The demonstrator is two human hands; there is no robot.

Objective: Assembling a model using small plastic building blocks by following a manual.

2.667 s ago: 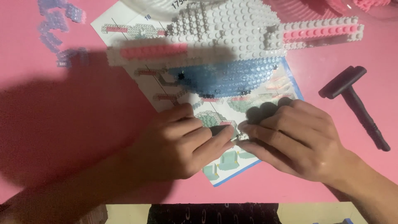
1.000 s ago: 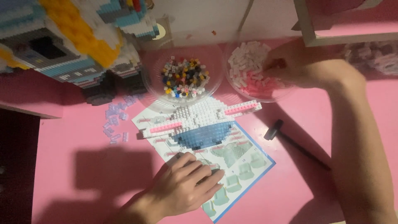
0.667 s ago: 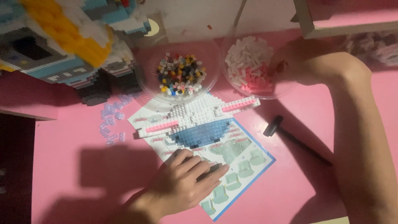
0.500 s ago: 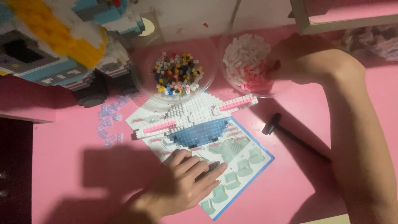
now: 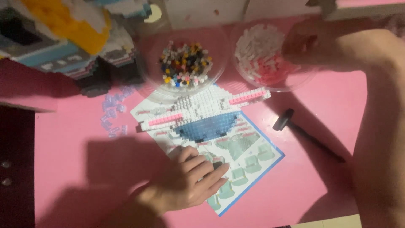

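Note:
My left hand lies flat, fingers together, on the printed instruction sheet on the pink table. Just beyond its fingertips sits a half-built model of small white, pink and blue bricks. My right hand reaches far forward into a clear bowl of white and pink bricks; its fingers are curled among the pieces, and I cannot tell whether they hold one.
A second clear bowl of mixed coloured bricks stands left of the first. A large finished brick model fills the back left. Several clear loose bricks lie by the sheet. A black brick tool lies to the right.
Both hands were together on the sheet at first. Since then my right hand has reached out to the white and pink bowl and stayed there; my left hand has kept flat on the sheet.

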